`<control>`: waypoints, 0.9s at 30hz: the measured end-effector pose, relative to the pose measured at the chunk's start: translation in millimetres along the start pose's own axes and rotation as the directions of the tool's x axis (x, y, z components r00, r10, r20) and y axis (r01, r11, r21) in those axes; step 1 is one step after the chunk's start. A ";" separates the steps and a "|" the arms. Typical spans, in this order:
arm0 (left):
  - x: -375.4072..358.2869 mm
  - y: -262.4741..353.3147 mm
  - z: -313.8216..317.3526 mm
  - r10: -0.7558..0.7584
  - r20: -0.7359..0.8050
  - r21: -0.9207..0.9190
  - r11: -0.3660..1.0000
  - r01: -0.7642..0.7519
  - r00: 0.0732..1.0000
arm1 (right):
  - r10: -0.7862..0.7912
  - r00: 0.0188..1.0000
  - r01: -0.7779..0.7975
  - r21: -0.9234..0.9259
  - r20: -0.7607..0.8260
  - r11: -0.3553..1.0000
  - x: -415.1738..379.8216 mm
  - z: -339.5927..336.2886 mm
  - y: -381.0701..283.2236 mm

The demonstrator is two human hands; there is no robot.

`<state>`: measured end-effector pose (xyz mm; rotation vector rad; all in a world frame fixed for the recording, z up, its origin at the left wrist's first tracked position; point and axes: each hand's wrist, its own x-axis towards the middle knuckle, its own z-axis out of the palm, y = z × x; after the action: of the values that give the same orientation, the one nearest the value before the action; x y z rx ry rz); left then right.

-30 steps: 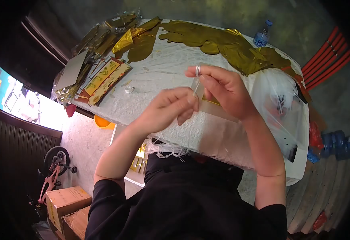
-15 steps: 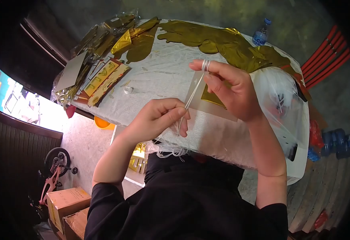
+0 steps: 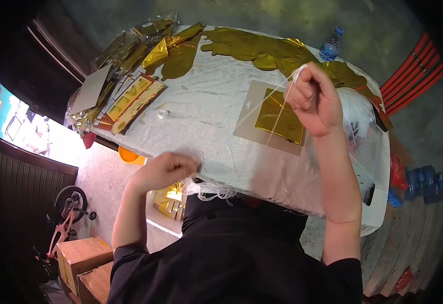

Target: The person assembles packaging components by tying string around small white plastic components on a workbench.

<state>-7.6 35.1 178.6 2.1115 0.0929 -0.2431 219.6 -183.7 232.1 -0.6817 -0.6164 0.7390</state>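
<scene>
By table edge (image 3: 150, 148), left hand (image 3: 167, 168), grip unclear; inward, right hand (image 3: 316, 101) curled round string (image 3: 297, 75).

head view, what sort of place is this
Probably a makeshift workshop or packing space: gold foil pieces lie on a white-covered table, with cardboard boxes and a bicycle to one side.

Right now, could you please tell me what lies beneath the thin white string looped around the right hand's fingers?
Beneath the string at the right hand, I see a shiny golden square and a flat greyish rectangular sheet. Whatever they cover cannot be seen.
</scene>
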 end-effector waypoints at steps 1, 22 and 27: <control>-6.7 -0.4 -0.7 0.025 0.204 0.071 0.997 -0.041 0.979 | 0.002 1.000 -0.002 -0.001 -0.004 1.000 -0.1 -1.3 -2.9; 63.4 74.5 14.7 0.283 -0.239 -0.501 0.783 -0.368 0.929 | 0.254 0.948 -0.010 -0.782 0.190 0.623 -16.6 39.2 8.7; 55.5 81.1 26.3 0.347 -0.117 -0.488 0.796 -0.358 0.931 | 0.084 0.972 0.019 -0.426 0.221 0.904 -17.3 57.3 10.4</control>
<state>56.3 -31.6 221.3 1.5663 -0.2089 0.0332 164.9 -172.2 255.8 -1.0188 -1.0047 0.7277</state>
